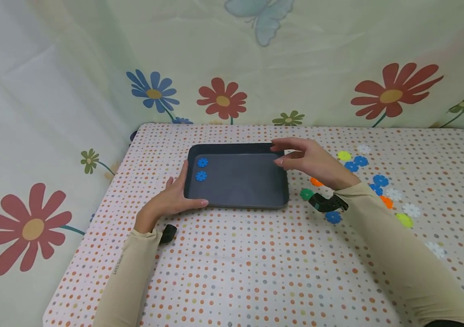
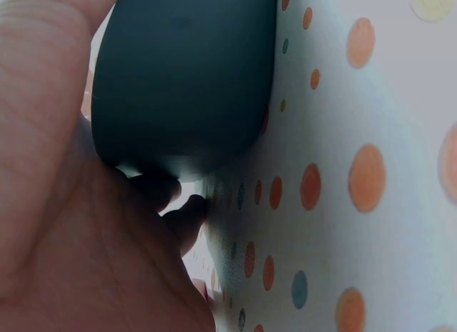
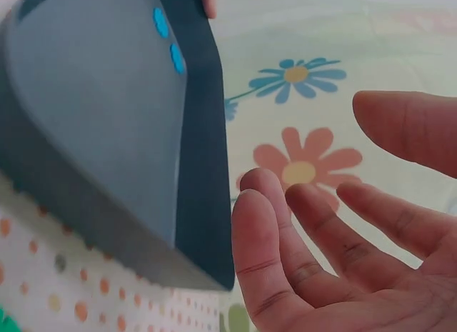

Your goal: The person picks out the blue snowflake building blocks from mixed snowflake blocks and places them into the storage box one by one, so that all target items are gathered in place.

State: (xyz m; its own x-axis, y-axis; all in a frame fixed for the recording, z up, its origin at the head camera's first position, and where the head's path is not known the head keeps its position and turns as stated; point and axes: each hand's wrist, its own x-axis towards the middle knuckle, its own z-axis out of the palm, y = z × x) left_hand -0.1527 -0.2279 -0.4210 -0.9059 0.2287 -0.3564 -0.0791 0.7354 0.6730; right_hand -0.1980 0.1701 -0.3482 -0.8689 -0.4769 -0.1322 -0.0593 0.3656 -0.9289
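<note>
A dark grey rectangular tray (image 1: 248, 181) lies on the dotted tablecloth, with two blue flower-shaped pieces (image 1: 201, 175) at its left end. My left hand (image 1: 170, 200) rests against the tray's front left corner. Its thumb lies along the front rim and its index finger along the left side. In the left wrist view the tray's wall (image 2: 186, 75) rises close beside the palm. Above the tray's back right corner hovers my right hand (image 1: 309, 161), thumb and fingers apart. The right wrist view shows nothing between its fingers (image 3: 260, 253).
Right of the tray lie several scattered flower-shaped pieces, among them a green one (image 1: 307, 194), a blue one (image 1: 333, 217), a yellow one (image 1: 404, 220) and a white one (image 1: 411, 210). Some sit under or beside the right forearm. A flower-printed curtain (image 1: 321, 63) hangs behind the table.
</note>
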